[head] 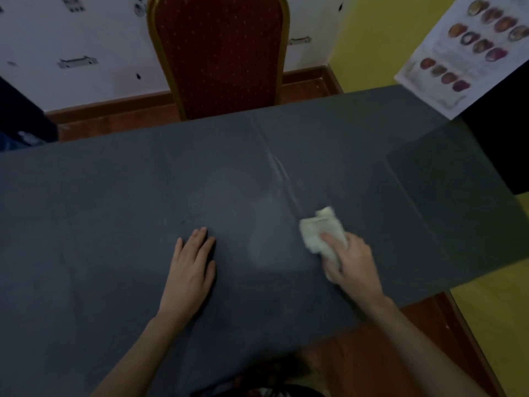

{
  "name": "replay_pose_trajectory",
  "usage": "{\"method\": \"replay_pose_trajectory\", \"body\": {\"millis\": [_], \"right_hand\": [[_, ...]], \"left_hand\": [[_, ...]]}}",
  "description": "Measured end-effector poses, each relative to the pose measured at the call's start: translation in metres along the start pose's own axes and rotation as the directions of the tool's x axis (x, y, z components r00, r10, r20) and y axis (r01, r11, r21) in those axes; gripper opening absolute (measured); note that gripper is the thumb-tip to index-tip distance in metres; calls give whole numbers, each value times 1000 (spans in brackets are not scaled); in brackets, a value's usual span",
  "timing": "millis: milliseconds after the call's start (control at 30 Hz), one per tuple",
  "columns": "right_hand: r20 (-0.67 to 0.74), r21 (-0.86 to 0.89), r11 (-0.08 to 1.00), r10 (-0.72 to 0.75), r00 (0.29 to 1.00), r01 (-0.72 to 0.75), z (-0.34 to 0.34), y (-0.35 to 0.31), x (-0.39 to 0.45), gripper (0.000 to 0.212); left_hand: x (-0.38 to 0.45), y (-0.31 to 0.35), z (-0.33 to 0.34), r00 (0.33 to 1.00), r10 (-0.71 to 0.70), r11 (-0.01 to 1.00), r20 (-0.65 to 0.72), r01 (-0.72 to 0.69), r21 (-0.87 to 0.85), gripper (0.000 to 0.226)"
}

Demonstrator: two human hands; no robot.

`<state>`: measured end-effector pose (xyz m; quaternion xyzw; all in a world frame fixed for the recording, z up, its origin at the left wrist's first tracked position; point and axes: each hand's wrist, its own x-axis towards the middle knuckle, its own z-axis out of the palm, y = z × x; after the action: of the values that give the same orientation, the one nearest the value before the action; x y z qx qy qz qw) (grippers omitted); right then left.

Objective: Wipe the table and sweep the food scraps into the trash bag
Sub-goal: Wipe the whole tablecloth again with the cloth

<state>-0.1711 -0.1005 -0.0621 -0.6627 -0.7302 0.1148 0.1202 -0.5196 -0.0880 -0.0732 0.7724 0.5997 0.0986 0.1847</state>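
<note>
Pressing a crumpled white cloth (322,234) on the grey table (114,196), the right hand (353,263) closes its fingers over the cloth's near part; the rest sticks out ahead of the fingertips. The left hand (190,270) lies flat, fingers spread, near the table's near edge.

Dim, soft frame; edges wide-angle bowed.

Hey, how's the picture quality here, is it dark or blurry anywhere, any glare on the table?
Head view: dim overall; the right hand and white cloth are smeared by motion blur, while the left hand lies flat and sharper; a pale sheen shows on the grey table beside the cloth; wide-angle bending tilts the red chair and wall poster.
</note>
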Motion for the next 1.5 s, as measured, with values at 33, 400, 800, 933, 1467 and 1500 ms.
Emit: {"method": "replay_pose_trajectory", "body": {"millis": [33,400,800,933,1467,1500], "right_hand": [[-42,3,995,102,994,-102,-8,19,7,45],[-132,194,951,269,954,-241,-3,14,74,49],[34,58,963,-265,964,263,-16,62,101,51],[-183,-55,965,241,953,-255,-14,78,171,44],[214,109,801,-598,772,589,52,-110,121,55],[238,99,797,-600,763,596,47,-101,120,54]], "left_hand": [[4,13,5,1000,8,1000,8,-9,7,49],[49,81,41,987,-144,989,-68,146,28,48],[36,14,17,963,-247,960,-109,259,110,54],[32,-1,12,957,-259,961,-132,268,62,57],[50,-78,-21,927,-309,945,-215,325,46,47],[50,-79,-19,926,-305,946,-223,322,45,47]]}}
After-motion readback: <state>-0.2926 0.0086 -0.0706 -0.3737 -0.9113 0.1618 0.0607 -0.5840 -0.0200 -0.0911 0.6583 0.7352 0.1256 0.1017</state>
